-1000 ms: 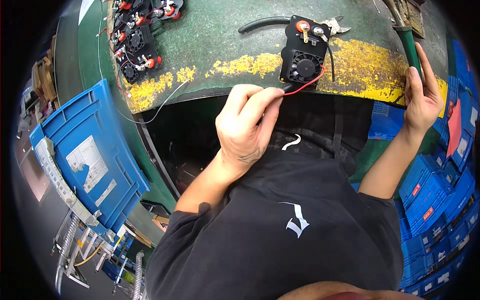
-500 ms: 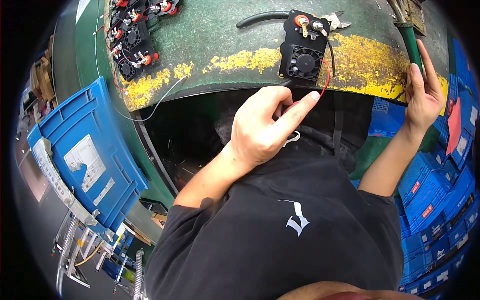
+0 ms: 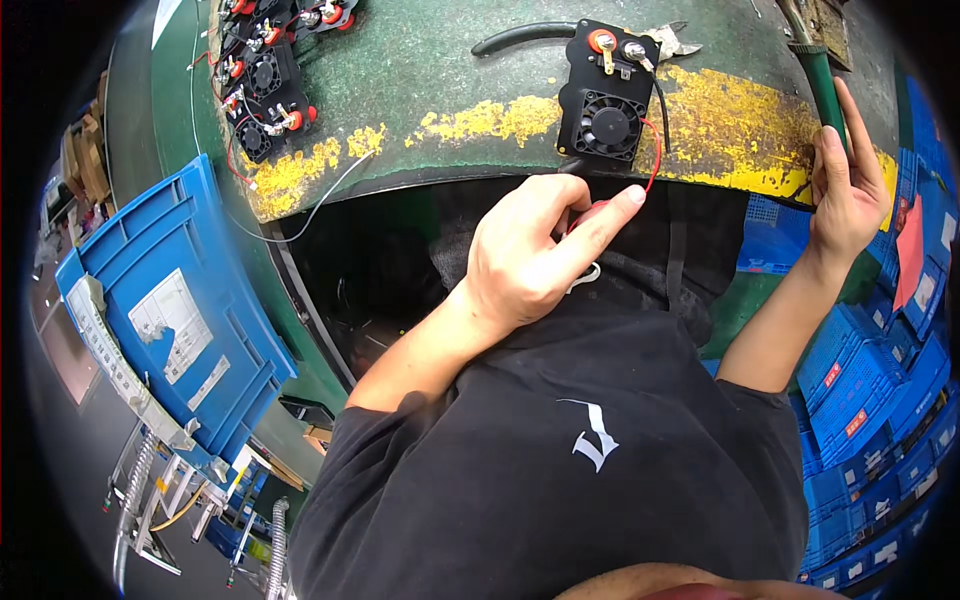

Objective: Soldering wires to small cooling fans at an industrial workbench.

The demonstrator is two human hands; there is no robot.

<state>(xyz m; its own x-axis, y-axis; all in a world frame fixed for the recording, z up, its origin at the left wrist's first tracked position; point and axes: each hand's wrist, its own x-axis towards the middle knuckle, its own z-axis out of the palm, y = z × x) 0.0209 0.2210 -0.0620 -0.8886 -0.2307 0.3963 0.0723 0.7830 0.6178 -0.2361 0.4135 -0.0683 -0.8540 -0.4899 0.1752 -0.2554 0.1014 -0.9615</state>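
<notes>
A black panel with a small cooling fan (image 3: 608, 125) lies at the front edge of the green workbench, bearing one red-ringed terminal and one plain metal terminal. From the fan a thin red wire (image 3: 658, 160) runs down to my left hand (image 3: 525, 250), whose thumb and forefinger are pinched on it; the other fingers curl under. Over at the right, my right hand (image 3: 850, 195) is closed round the green handle of a soldering iron (image 3: 822, 90), its metal shaft pointing away to the far edge. Pliers (image 3: 676, 42) with a black handle lie partly beneath the panel.
Several similar fan panels (image 3: 265, 75) with red terminals and wires crowd the bench's far left. A loose grey wire (image 3: 325, 200) hangs off the front edge. A blue plastic crate (image 3: 190, 320) stands at the left, and stacked blue crates (image 3: 850, 380) fill the right.
My left hand has shifted slightly right, and the red wire has moved with it. My right hand and the soldering iron look the same as before.
</notes>
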